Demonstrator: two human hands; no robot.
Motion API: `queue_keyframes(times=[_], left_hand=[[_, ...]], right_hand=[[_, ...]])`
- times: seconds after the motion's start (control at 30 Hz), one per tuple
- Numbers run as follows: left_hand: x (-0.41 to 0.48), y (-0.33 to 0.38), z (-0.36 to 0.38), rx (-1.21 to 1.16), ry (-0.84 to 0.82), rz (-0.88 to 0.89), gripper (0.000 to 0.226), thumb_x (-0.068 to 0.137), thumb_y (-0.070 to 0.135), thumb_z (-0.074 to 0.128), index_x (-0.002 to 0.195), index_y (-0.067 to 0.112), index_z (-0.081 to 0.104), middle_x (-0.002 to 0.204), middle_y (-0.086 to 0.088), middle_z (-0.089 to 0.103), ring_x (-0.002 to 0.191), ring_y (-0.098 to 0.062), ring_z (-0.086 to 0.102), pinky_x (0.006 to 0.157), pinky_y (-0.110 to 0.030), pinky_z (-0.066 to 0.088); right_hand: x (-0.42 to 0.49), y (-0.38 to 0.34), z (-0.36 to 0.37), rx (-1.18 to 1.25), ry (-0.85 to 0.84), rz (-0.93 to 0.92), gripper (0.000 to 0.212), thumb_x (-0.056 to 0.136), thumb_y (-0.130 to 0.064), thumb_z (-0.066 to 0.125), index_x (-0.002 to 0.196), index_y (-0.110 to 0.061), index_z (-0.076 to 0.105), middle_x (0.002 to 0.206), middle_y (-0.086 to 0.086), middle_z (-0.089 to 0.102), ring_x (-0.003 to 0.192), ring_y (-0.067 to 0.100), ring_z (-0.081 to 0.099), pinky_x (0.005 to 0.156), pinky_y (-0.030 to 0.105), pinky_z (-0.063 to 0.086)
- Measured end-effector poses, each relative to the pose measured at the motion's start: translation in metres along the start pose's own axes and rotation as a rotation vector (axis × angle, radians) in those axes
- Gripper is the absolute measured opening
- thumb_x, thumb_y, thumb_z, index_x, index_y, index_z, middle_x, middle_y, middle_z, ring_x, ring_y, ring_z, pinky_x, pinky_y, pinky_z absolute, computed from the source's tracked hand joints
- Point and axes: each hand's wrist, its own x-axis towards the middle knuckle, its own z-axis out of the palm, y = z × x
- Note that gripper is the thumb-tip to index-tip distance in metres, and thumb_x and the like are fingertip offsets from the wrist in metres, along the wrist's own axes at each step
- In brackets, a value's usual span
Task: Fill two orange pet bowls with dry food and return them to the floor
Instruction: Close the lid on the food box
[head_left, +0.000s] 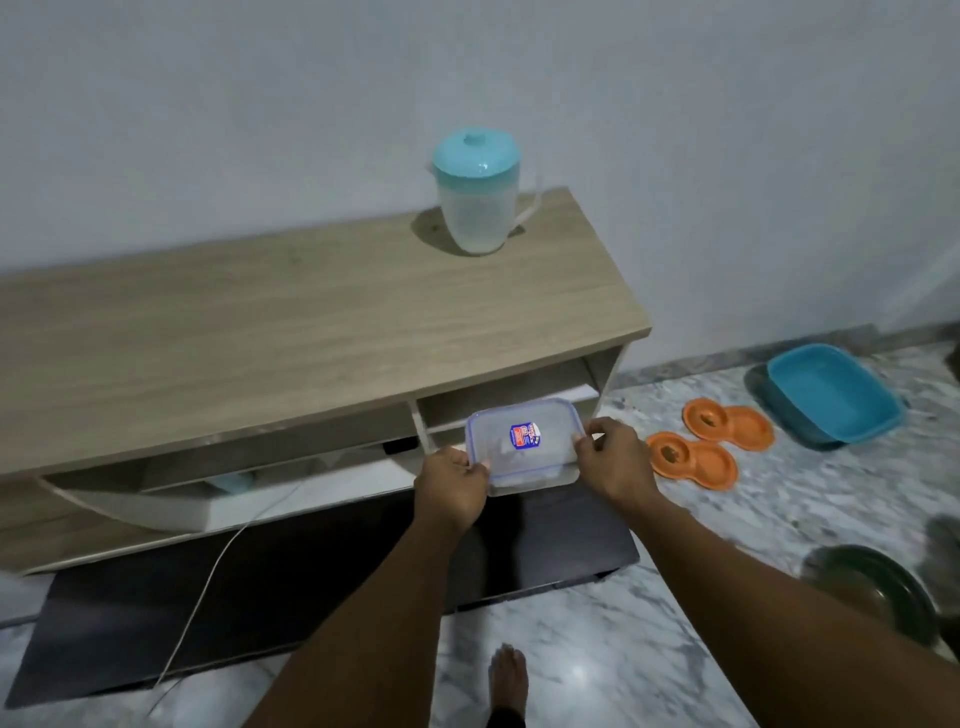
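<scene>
Where the wooden cabinet (291, 332) fills the left, a white cord (208, 582) hangs from its open shelf to the dark mat (156, 623). On its top, far right: a lidded teal pitcher (477, 192), upright. In front of the shelf: a clear lidded container (524, 447), held level, the left hand (453, 488) gripping its left edge and the right hand (615, 462) its right edge, fingers curled closed on it. On the marble floor (623, 649), right: two orange pet bowls (693, 460) (727, 422), side by side, just beside a blue tray (836, 395). Lower right: a dark green dish (878, 587).
</scene>
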Motion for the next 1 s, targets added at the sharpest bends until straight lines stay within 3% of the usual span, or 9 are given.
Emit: queue_keyframes(times=[0.13,0.3,0.37,0.47,0.57,0.77,0.83,0.9,1.0], left_hand=[[0.062,-0.025,0.032,-0.03,0.065,0.064,0.019,0.07,0.036,0.067,0.072,0.019,0.059,0.084,-0.014,0.075,0.08,-0.036,0.074,0.082,-0.05,0.06],[0.132,-0.047,0.054,0.084,0.091,0.161,0.058,0.065,0.06,0.052,0.089,0.01,0.07,0.085,-0.013,0.075,0.084,-0.031,0.074,0.083,-0.047,0.059],[0.152,-0.051,0.059,0.078,0.094,0.156,0.063,0.065,0.063,0.052,0.098,0.012,0.069,0.092,-0.013,0.076,0.089,-0.031,0.074,0.086,-0.049,0.058],[0.174,-0.057,0.067,-0.005,0.104,0.11,0.049,0.063,0.062,0.059,0.087,0.02,0.063,0.092,-0.014,0.076,0.088,-0.032,0.074,0.083,-0.058,0.058],[0.188,-0.055,0.068,-0.007,0.111,0.088,0.039,0.07,0.055,0.063,0.076,0.016,0.064,0.087,-0.014,0.075,0.085,-0.032,0.074,0.081,-0.056,0.06],[0.195,-0.04,0.067,0.079,0.128,0.076,0.05,0.077,0.054,0.063,0.087,0.005,0.073,0.09,-0.018,0.075,0.086,-0.033,0.074,0.08,-0.05,0.06],[0.173,-0.033,0.068,0.237,0.191,0.166,0.045,0.095,0.039,0.059,0.094,-0.005,0.069,0.095,-0.024,0.071,0.091,-0.037,0.068,0.083,-0.04,0.055],[0.15,-0.045,0.073,0.423,0.294,0.363,0.034,0.101,0.026,0.047,0.105,-0.005,0.061,0.11,-0.026,0.064,0.107,-0.041,0.059,0.092,-0.042,0.047],[0.131,-0.08,0.084,0.768,0.299,0.732,0.06,0.09,0.017,0.042,0.146,-0.005,0.041,0.149,-0.026,0.041,0.142,-0.043,0.034,0.118,-0.049,0.029]], right_hand=[[0.059,0.022,0.04,0.0,0.02,-0.033,0.026,0.096,-0.023,0.058,0.115,-0.009,0.068,0.097,0.016,0.074,0.1,0.037,0.066,0.083,0.034,0.048],[0.117,0.042,0.082,-0.003,0.036,-0.042,0.028,0.097,-0.026,0.056,0.119,-0.012,0.067,0.108,0.017,0.073,0.11,0.037,0.064,0.086,0.033,0.046],[0.135,0.047,0.094,-0.005,0.046,-0.062,0.031,0.098,-0.028,0.055,0.122,-0.011,0.065,0.107,0.016,0.074,0.111,0.035,0.064,0.084,0.03,0.044],[0.157,0.05,0.109,-0.011,0.073,-0.098,0.029,0.098,-0.027,0.056,0.118,-0.009,0.066,0.099,0.017,0.074,0.103,0.036,0.066,0.083,0.031,0.047],[0.171,0.049,0.12,-0.046,0.092,-0.13,0.028,0.098,-0.025,0.055,0.11,-0.004,0.068,0.101,0.021,0.073,0.102,0.04,0.065,0.084,0.037,0.049],[0.183,0.045,0.129,-0.046,0.092,-0.119,0.027,0.097,-0.015,0.048,0.103,0.001,0.069,0.102,0.024,0.07,0.102,0.041,0.061,0.071,0.027,0.034],[0.176,0.047,0.132,-0.079,0.139,-0.199,0.027,0.098,-0.016,0.049,0.108,0.003,0.066,0.109,0.027,0.065,0.106,0.042,0.058,0.075,0.029,0.032],[0.157,0.056,0.136,-0.201,0.265,-0.359,0.033,0.098,-0.022,0.05,0.119,0.002,0.059,0.123,0.025,0.056,0.115,0.04,0.053,0.089,0.036,0.038],[0.125,0.084,0.141,-0.482,0.277,-0.655,0.058,0.097,-0.028,0.051,0.149,-0.005,0.039,0.155,0.02,0.037,0.145,0.034,0.033,0.115,0.046,0.033]])
